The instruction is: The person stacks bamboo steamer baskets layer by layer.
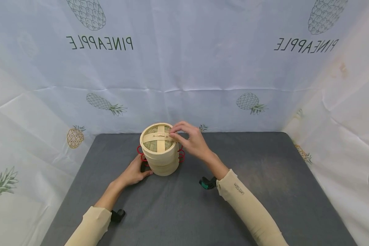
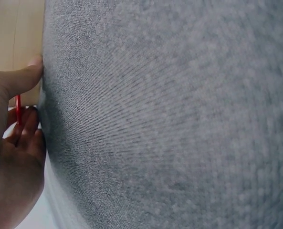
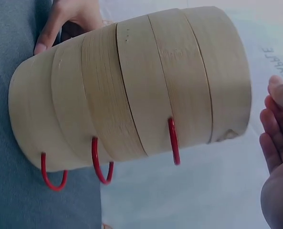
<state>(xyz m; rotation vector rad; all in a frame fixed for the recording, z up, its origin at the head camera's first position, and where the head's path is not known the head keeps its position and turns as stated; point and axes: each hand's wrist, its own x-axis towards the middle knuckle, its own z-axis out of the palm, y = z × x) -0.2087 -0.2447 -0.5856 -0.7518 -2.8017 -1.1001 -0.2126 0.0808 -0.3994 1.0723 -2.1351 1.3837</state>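
A stacked bamboo steamer (image 1: 160,160) with red wire handles (image 1: 181,155) stands upright at the back middle of the grey table (image 1: 233,205). Its woven lid (image 1: 158,138) is on top. My left hand (image 1: 133,172) holds the bottom tier from the left, its thumb on the wall. The left wrist view shows that hand (image 2: 12,143) with its thumb on the bamboo (image 2: 15,43) and its fingers by a red handle (image 2: 18,107). The curled fingertips of my right hand (image 1: 190,140) grip the lid's right edge. The right wrist view shows the steamer (image 3: 131,90) and my right hand (image 3: 277,157) by its top.
White cloth printed with pineapples (image 1: 184,68) walls in the table at the back and on both sides. The grey surface reaches forward and right of the steamer. A black strap piece (image 1: 118,215) and a teal one (image 1: 208,183) sit at my wrists.
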